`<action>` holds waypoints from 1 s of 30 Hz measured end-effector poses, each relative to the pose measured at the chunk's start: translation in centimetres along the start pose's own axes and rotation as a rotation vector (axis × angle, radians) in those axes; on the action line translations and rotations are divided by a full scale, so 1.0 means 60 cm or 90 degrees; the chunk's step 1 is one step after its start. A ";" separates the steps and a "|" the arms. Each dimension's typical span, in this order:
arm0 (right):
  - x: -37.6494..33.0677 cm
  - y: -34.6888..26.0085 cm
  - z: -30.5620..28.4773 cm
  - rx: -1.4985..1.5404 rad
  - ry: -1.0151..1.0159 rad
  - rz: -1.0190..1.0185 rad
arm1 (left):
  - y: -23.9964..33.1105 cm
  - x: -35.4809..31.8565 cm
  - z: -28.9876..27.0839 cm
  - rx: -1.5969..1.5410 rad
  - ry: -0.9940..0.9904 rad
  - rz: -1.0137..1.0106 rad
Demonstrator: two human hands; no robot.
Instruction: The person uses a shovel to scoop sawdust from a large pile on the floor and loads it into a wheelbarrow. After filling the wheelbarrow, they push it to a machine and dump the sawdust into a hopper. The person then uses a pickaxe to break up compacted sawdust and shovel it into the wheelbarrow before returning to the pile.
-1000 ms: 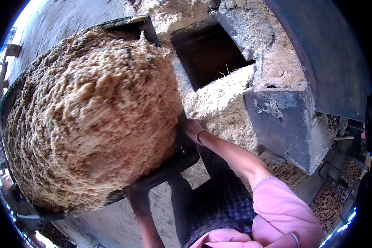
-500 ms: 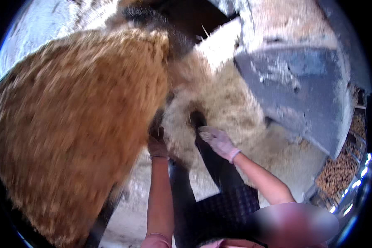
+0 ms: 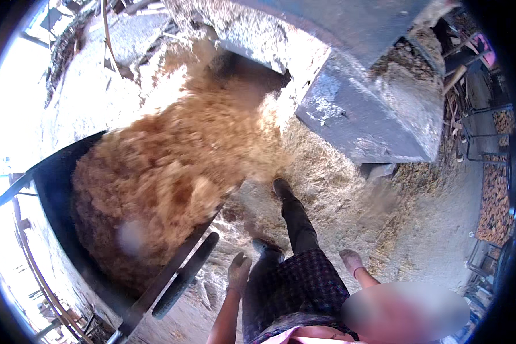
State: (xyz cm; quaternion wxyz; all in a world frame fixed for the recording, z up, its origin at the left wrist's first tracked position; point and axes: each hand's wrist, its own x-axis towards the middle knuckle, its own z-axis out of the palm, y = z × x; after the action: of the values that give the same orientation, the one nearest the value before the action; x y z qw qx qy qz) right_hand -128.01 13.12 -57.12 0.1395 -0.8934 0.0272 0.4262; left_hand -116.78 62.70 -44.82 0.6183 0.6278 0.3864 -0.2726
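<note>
My left hand (image 3: 239,270), in a dusty glove, hangs beside my leg with the fingers somewhat apart and nothing in it. My right hand (image 3: 351,260), in a pale glove, is out to the right of my skirt, its fingers stretched and holding nothing. On the left, a dark metal cart (image 3: 54,172) tips forward, and loose brown sawdust-like material (image 3: 155,172) slides from it in a blur toward a dark opening (image 3: 252,69). A long dark wheel-like part (image 3: 186,275) sits at the cart's near side, close to my left hand but apart from it.
A grey metal hood or chute (image 3: 361,114) juts over the dusty floor (image 3: 424,223) at the right. My boots (image 3: 281,188) stand on scattered loose material. Racks of small brown pieces (image 3: 493,200) line the far right. A thin pole (image 3: 107,40) leans at the upper left.
The brown heap has tipped away from me and now spills toward the opening, baring the cart's dark inside. Both hands have drawn back, the left away from the heap's side, the right outward.
</note>
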 end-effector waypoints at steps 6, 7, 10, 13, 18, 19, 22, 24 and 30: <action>-0.097 -0.073 0.079 0.249 -0.137 0.119 | -0.038 -0.192 -0.130 -0.004 0.098 -0.026; -0.115 -0.094 0.035 0.256 -0.115 0.123 | -0.062 -0.221 -0.158 0.009 0.114 -0.040; -0.172 -0.174 -0.125 0.191 -0.028 0.068 | -0.175 -0.308 -0.206 -0.106 0.220 -0.072; -0.097 -0.100 -0.077 0.037 0.093 -0.045 | -0.288 -0.367 -0.245 -0.128 0.256 -0.123; 0.001 -0.093 -0.109 0.107 0.217 -0.067 | -0.418 -0.501 -0.229 -0.114 0.312 -0.148; -0.044 -0.165 -0.170 0.262 0.184 -0.002 | -0.466 -0.519 -0.239 -0.123 0.305 -0.125; -0.072 -0.124 -0.176 0.317 0.160 0.026 | -0.490 -0.508 -0.211 -0.151 0.293 -0.099; -0.108 -0.106 -0.158 0.180 0.159 -0.070 | -0.452 -0.512 -0.193 -0.045 0.253 -0.095; -0.159 -0.100 -0.066 0.097 0.146 -0.043 | -0.478 -0.494 -0.222 -0.191 0.303 -0.061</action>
State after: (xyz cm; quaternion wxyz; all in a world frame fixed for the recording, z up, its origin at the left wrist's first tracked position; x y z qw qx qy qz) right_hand -130.08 17.10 -46.05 0.2171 -0.9236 0.0452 0.3128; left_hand -158.53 69.66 -35.59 0.5825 0.5567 0.5859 -0.0867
